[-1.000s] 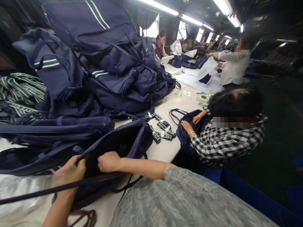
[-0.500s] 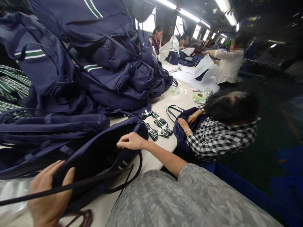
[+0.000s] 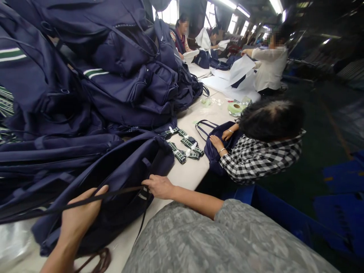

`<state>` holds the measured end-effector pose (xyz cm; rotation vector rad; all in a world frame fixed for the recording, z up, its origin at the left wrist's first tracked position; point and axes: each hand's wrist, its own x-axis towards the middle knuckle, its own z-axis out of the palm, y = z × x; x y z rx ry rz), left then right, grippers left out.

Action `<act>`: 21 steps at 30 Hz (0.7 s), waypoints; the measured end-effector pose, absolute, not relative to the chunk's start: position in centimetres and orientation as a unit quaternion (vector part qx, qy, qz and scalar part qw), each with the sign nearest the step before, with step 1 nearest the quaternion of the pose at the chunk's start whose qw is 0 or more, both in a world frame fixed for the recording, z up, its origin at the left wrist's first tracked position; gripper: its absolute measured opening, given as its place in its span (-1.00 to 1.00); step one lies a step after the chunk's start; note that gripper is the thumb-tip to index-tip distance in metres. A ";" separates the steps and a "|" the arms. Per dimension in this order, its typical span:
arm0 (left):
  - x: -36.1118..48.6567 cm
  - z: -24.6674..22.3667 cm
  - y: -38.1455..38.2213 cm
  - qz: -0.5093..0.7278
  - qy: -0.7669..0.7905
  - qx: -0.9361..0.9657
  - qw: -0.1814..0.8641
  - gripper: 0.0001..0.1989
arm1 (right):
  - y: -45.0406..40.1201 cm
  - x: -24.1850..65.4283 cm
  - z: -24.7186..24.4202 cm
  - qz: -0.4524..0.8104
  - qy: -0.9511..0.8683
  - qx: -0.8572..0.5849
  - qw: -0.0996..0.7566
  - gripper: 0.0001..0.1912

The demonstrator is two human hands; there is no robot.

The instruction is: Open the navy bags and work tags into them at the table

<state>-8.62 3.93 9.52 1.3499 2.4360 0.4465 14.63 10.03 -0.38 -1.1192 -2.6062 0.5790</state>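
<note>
A long navy bag [image 3: 133, 163] lies on the pale table, its long opening facing up. At the bag's right end, my right hand [image 3: 159, 186] has its fingers closed on a dark strap [image 3: 113, 192] that runs left across the bag. My left hand [image 3: 81, 212] is at the near edge of the opening, behind the strap; its fingertips are partly hidden by the bag fabric, so its grip cannot be made out. Another navy bag [image 3: 57, 151] lies just beyond.
Navy bags are piled [image 3: 122, 83] at the back left. Green lettered straps [image 3: 187, 146] lie right of the bag. A person in a checked shirt [image 3: 261, 157] handles a navy bag at the table edge. Clear plastic [image 3: 14, 239] lies at the lower left.
My left hand has moved up and right to the bag's edge. My right hand has come down and right, drawing the strap taut. The view has shifted a little.
</note>
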 end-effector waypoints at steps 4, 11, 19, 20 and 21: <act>-8.0 9.9 3.8 0.168 0.863 0.448 0.161 -0.62 | 10.7 15.7 -0.7 0.251 -0.879 -0.386 0.126 -0.61; -7.8 9.9 4.1 0.168 0.867 0.441 0.159 -0.59 | 10.4 16.0 -1.2 0.319 -0.871 -0.339 0.157 -0.70; -8.0 9.4 3.9 0.214 0.840 0.461 0.189 -0.57 | 10.0 16.7 -3.3 0.432 -0.796 -0.338 0.256 -0.68; -8.1 9.5 3.7 0.230 0.826 0.464 0.225 -0.54 | 10.0 16.7 -3.6 0.459 -0.775 -0.343 0.266 -0.70; -8.2 9.6 3.6 0.250 0.805 0.463 0.274 -0.50 | 10.0 16.7 -3.9 0.484 -0.754 -0.352 0.272 -0.72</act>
